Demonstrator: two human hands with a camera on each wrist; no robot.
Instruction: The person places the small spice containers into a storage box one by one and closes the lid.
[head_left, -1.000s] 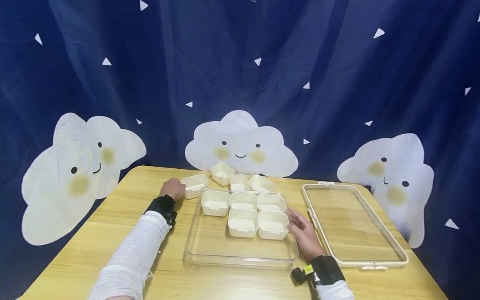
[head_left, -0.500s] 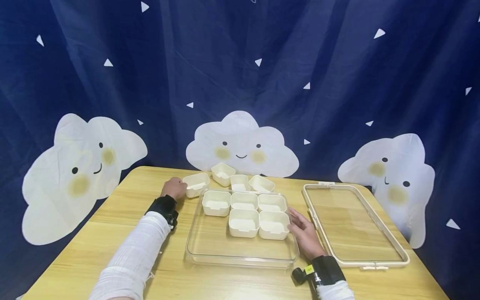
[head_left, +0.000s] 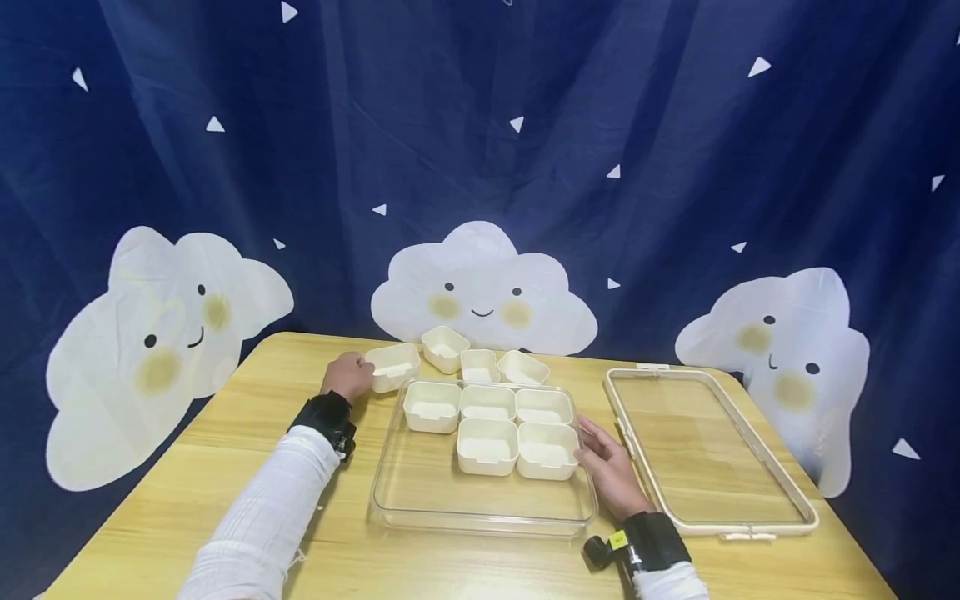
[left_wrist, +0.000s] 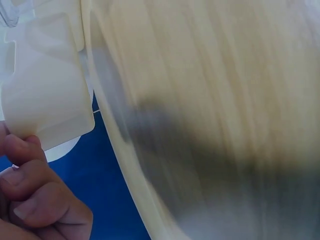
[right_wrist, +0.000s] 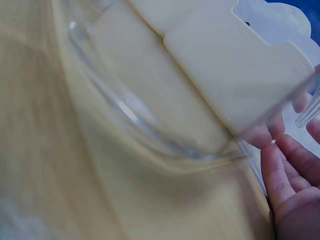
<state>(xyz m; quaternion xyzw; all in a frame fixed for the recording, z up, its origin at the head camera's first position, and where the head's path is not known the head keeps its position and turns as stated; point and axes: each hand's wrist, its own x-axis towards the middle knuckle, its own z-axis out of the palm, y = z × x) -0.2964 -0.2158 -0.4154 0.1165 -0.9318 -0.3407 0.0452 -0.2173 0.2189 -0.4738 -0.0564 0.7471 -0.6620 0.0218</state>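
My left hand (head_left: 348,376) holds the near left end of a small cream-coloured plastic box (head_left: 392,367), its fingers curled. In the left wrist view, fingertips (left_wrist: 24,147) meet the lower edge of that box (left_wrist: 50,80). At the right side of a clear shallow tray (head_left: 420,500), my right hand (head_left: 611,471) touches the wall with thumb and fairly straight fingers. Several matching boxes sit inside the tray: three along the back, including a back-left box (head_left: 432,407), and two before them at middle and right, including a front-right box (head_left: 548,452).
Behind the tray stand three more loose cream boxes: a tilted one (head_left: 445,348), a narrower one (head_left: 479,367) and one at an angle (head_left: 522,367). A clear lid (head_left: 705,450) with a cream frame and clips lies right of my right hand. A blue curtain (head_left: 480,125) hangs behind the table.
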